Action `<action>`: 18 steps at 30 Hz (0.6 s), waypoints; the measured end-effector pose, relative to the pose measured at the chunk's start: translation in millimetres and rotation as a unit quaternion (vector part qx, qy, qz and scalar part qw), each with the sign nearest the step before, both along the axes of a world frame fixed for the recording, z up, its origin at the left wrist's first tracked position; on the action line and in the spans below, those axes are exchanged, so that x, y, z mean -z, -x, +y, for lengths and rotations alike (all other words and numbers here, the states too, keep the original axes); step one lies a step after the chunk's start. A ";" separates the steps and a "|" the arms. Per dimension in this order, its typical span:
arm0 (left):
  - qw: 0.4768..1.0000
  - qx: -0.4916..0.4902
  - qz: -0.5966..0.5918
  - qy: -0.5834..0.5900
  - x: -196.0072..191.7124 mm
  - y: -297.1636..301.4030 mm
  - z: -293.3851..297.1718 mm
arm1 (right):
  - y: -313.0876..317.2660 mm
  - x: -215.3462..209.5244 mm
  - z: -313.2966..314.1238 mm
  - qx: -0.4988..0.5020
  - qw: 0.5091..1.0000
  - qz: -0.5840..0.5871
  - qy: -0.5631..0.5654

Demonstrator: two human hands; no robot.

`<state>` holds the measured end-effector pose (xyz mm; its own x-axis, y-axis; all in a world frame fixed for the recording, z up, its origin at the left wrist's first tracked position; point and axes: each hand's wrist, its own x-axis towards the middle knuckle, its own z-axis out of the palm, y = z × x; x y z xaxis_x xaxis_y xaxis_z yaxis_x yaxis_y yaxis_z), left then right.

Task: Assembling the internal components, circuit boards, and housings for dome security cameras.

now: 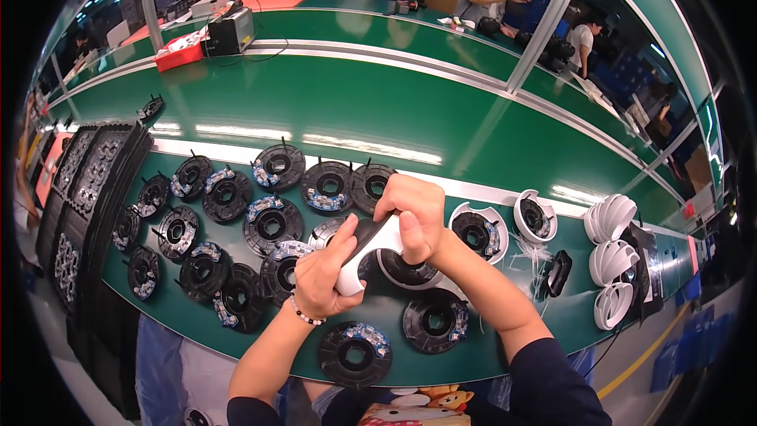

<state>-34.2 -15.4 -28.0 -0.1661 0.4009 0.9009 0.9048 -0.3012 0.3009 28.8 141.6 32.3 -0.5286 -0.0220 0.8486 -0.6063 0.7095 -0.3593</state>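
Both hands — left hand (319, 272) below, right hand (414, 217) on top — are clamping a white housing (371, 256) tightly, seemingly pressing a black disc (364, 230) in, above the spare discs (236, 229) laid out within reach.

We are seeing black round discs (270, 226) carrying blue-and-white speckled patches lying on a glossy green surface (331, 114), white shells (609, 218) stacked at the right, and a red tray (179, 54) sitting far back.

Black round spools (270, 223) w/ blue-white inserts spread left of hands; black trays (95, 181) stacked far left; white curved shells (611, 260) stacked far right; grey box device (230, 31) well beyond.
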 end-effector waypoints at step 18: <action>0.989 0.133 0.017 0.067 0.0 -27.7 0.6 | -68.2 -18.2 4.6 0.026 0.974 0.003 -0.225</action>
